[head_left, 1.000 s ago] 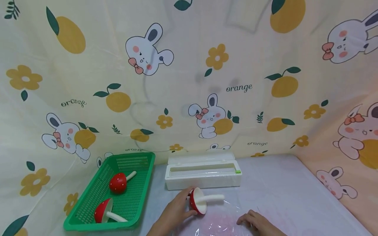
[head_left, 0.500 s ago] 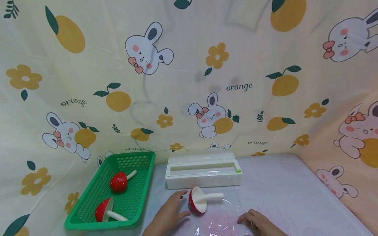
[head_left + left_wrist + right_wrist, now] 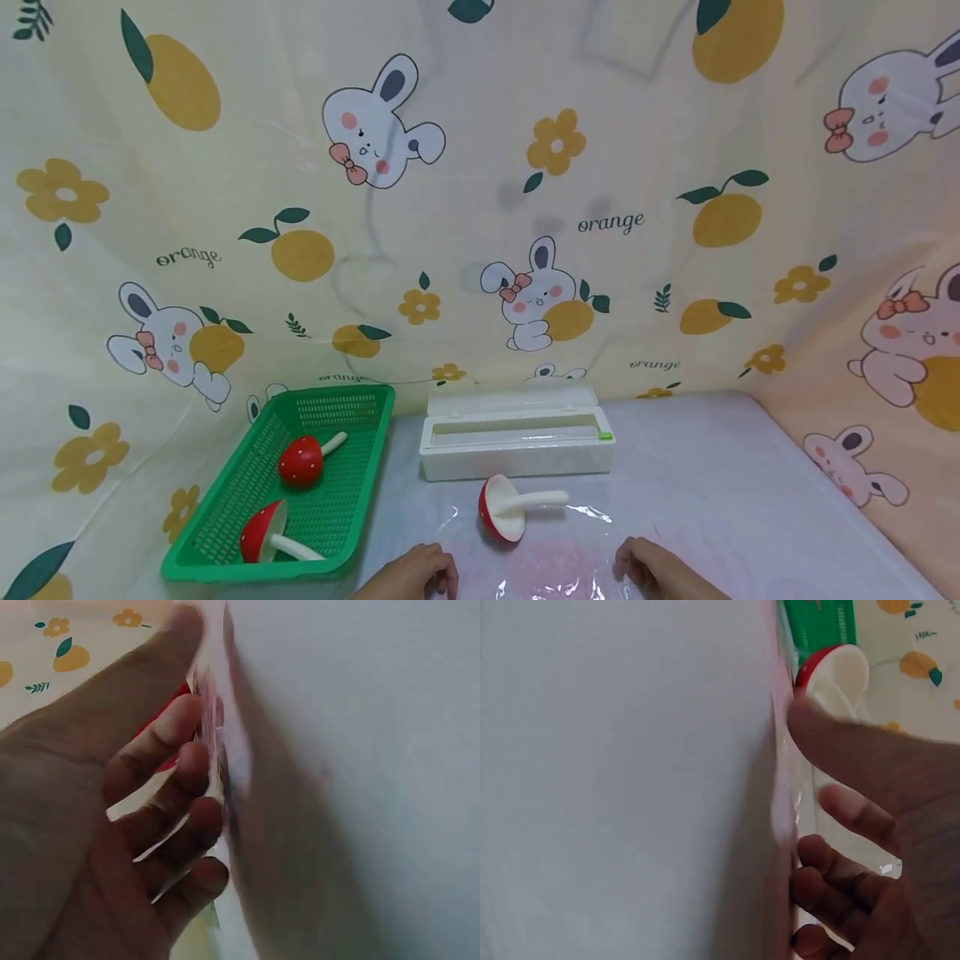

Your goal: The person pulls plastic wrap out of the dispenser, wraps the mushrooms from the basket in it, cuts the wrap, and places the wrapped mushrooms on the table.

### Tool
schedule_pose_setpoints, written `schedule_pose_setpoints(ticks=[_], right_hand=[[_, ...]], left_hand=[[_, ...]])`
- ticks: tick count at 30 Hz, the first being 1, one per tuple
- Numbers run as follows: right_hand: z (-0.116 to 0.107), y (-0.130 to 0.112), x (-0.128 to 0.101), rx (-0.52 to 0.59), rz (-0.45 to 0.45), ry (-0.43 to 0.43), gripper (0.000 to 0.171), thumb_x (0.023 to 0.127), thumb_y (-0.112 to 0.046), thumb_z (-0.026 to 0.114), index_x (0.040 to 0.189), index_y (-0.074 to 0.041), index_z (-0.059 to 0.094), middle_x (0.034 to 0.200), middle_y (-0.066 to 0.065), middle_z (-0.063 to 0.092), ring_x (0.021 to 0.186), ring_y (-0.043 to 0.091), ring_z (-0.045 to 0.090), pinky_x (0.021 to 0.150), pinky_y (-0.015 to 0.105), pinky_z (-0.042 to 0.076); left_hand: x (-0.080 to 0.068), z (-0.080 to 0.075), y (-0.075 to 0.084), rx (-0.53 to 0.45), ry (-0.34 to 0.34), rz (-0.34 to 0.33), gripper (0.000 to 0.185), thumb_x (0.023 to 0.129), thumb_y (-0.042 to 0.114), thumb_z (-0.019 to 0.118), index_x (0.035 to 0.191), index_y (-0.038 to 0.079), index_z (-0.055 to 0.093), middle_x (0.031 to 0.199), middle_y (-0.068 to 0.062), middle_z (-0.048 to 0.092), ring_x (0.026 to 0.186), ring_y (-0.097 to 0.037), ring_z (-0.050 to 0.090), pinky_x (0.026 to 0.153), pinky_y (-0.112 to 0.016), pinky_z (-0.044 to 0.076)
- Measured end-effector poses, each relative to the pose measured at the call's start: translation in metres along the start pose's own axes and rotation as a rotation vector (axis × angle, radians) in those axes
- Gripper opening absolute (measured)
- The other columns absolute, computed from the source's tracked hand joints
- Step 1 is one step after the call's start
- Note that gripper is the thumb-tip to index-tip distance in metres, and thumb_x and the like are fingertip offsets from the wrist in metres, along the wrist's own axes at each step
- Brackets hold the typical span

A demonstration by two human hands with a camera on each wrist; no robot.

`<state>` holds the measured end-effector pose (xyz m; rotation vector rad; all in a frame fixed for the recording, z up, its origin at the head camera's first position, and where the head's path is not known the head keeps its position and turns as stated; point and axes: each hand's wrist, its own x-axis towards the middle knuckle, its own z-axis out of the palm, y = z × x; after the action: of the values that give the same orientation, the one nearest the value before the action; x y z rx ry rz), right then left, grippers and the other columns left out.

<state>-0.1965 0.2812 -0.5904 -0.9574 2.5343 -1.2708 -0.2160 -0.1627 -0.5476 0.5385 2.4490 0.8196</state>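
The table (image 3: 697,467) has a pale top, its far edge running along the back curtain and its right edge slanting toward the viewer. A green basket (image 3: 377,471) sits at the left side and a white box (image 3: 517,461), lid raised, near the far edge. Clear film (image 3: 558,575) lies flat toward the near edge; a mushroom (image 3: 512,507) rests tilted between film and box, its exact support unclear.
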Motion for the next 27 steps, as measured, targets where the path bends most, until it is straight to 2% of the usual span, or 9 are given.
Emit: schedule_pose_setpoints(ticks=[2,5,10,14,18,21,27], right_hand=[[0.000,0.006,-0.003,-0.007,-0.041,-0.011,0.024,0.097,-0.021,0.080,0.111,-0.023,0.061,0.094,-0.019,0.051,0.084,-0.006,0.050,0.066,0.019,0.045],[-0.002,0.009,-0.005,-0.004,-0.030,-0.050,0.018,0.099,-0.019,0.078,0.109,-0.025,0.064,0.092,-0.020,0.050,0.083,-0.007,0.049,0.066,0.018,0.044],[-0.006,0.005,-0.003,0.020,-0.011,-0.106,0.014,0.099,-0.017,0.077,0.108,-0.022,0.067,0.091,-0.018,0.052,0.082,-0.005,0.049,0.066,0.021,0.044],[-0.004,0.008,-0.001,0.016,-0.009,-0.115,0.014,0.100,-0.020,0.077,0.109,-0.024,0.067,0.091,-0.021,0.053,0.082,-0.006,0.050,0.066,0.020,0.044],[-0.002,0.011,-0.002,0.031,0.037,-0.117,0.012,0.100,-0.022,0.077,0.107,-0.025,0.068,0.091,-0.020,0.052,0.082,-0.005,0.050,0.067,0.020,0.045],[-0.002,0.011,-0.003,0.064,0.074,-0.122,0.009,0.100,-0.020,0.076,0.102,-0.025,0.069,0.092,-0.017,0.053,0.083,-0.003,0.051,0.069,0.021,0.046],[0.001,0.011,-0.001,0.051,0.080,-0.106,0.008,0.102,-0.015,0.070,0.098,-0.022,0.067,0.090,-0.018,0.055,0.082,-0.003,0.053,0.068,0.020,0.046]], left_hand=[[0.000,0.001,-0.004,0.038,-0.017,0.028,0.019,0.088,0.016,0.087,0.092,0.026,0.071,0.087,0.010,0.057,0.082,-0.006,0.049,0.077,-0.023,0.049],[-0.001,0.003,-0.006,0.058,-0.013,0.056,0.017,0.089,0.018,0.086,0.092,0.026,0.071,0.087,0.013,0.056,0.082,-0.004,0.048,0.077,-0.023,0.049],[0.000,0.005,-0.006,0.029,0.007,0.059,0.014,0.090,0.016,0.085,0.092,0.023,0.072,0.086,0.012,0.057,0.081,-0.004,0.049,0.079,-0.023,0.050],[0.002,0.005,-0.009,-0.032,-0.006,0.046,0.014,0.091,0.012,0.085,0.092,0.019,0.073,0.086,0.008,0.059,0.080,-0.007,0.053,0.080,-0.024,0.052],[0.004,0.004,-0.014,-0.037,-0.024,0.052,0.012,0.094,0.013,0.082,0.090,0.020,0.072,0.085,0.007,0.060,0.078,-0.007,0.055,0.078,-0.024,0.053],[0.007,0.004,-0.014,0.011,-0.030,0.077,0.011,0.096,0.015,0.078,0.088,0.020,0.072,0.083,0.008,0.058,0.077,-0.005,0.054,0.074,-0.023,0.051],[0.003,0.006,-0.004,0.050,0.011,0.028,0.011,0.097,0.012,0.076,0.088,0.016,0.070,0.081,0.007,0.055,0.075,-0.005,0.050,0.073,-0.023,0.049]])
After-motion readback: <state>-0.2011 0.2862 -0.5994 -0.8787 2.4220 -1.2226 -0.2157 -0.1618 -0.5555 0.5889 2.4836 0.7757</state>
